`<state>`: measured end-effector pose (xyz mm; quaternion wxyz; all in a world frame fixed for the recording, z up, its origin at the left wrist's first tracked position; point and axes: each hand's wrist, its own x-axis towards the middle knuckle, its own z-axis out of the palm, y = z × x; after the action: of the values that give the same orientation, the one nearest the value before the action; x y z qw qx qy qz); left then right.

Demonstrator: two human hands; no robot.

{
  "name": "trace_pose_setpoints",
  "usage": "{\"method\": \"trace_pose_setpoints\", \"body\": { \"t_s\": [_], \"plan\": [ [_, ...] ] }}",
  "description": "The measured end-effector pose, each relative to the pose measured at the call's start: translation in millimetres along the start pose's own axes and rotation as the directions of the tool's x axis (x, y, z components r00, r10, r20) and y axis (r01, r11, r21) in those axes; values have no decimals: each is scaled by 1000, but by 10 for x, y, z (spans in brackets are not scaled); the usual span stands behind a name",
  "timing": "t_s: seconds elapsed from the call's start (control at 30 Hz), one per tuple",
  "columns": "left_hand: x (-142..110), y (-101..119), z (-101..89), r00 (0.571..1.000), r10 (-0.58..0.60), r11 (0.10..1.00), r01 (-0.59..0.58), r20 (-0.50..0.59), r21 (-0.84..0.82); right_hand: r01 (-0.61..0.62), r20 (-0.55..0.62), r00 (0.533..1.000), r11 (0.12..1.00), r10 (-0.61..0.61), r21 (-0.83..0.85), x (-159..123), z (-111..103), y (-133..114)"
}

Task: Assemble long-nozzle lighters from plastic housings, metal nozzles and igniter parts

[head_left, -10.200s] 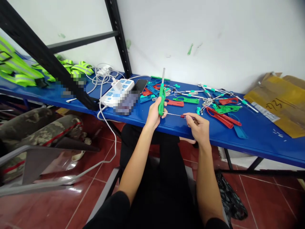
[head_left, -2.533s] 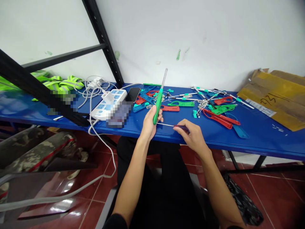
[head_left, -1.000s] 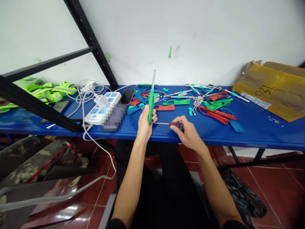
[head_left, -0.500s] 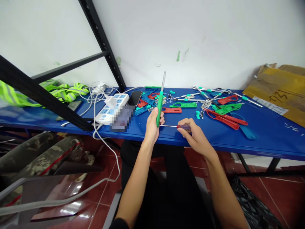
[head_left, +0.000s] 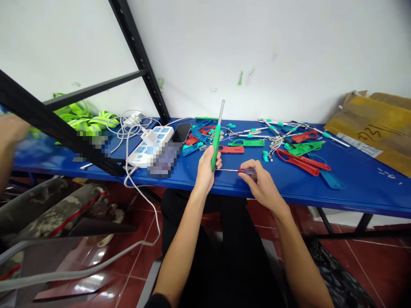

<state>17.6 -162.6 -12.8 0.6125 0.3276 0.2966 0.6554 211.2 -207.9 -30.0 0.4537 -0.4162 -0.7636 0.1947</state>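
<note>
In my left hand (head_left: 206,167) is a green stick lighter (head_left: 216,143), held nearly upright with its metal tube pointing up. My right hand (head_left: 259,179) is closed round the red, see-through handle of a screwdriver (head_left: 228,170). The screwdriver's shaft lies level and points left, its tip reaching the lower end of the lighter; the exact contact is hidden by the left fingers. Beyond my hands lie a red lighter shell (head_left: 231,149) and a green shell half (head_left: 248,143). To the right are metal lighter tubes with wires (head_left: 276,132) and several red, green and blue shells (head_left: 302,161).
A white power strip (head_left: 153,145) with cables and a black phone (head_left: 181,133) sit left on the blue table (head_left: 359,201). A black shelf post (head_left: 138,55) rises behind. A taped carton (head_left: 374,128) stands right. Another person's hand (head_left: 13,132) shows far left, near yellow-green reflective straps (head_left: 93,122).
Another person's hand has come into view at the far left, over the straps. My hands keep the lighter and screwdriver in nearly the same pose; the view has shifted slightly.
</note>
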Motion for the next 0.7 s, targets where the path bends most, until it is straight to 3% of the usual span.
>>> {"method": "trace_pose_setpoints", "body": {
  "t_s": [0.13, 0.27, 0.5, 0.6, 0.7],
  "plan": [
    [0, -5, -1, 1000, 7, 1000, -7, -2, 14, -39, -28, 999, 991, 36, -125, -15, 26, 13],
    [4, -30, -13, 999, 40, 999, -40, -20, 30, -69, 20, 997, 959, 78, -274, -8, 26, -12],
    [2, -31, -18, 999, 21, 1000, -21, -23, 22, 20, 27, 999, 1000, -21, 16, 13, -14, -23],
    [-1, -22, -11, 1000, 6, 1000, -6, -19, 20, 19, -49, 999, 1000, -20, -23, -13, 7, -26],
    [-4, -21, -10, 1000, -13, 1000, 13, 4, 28, -31, -70, 997, 986, 19, -163, -34, 18, -35]
  ]
}}
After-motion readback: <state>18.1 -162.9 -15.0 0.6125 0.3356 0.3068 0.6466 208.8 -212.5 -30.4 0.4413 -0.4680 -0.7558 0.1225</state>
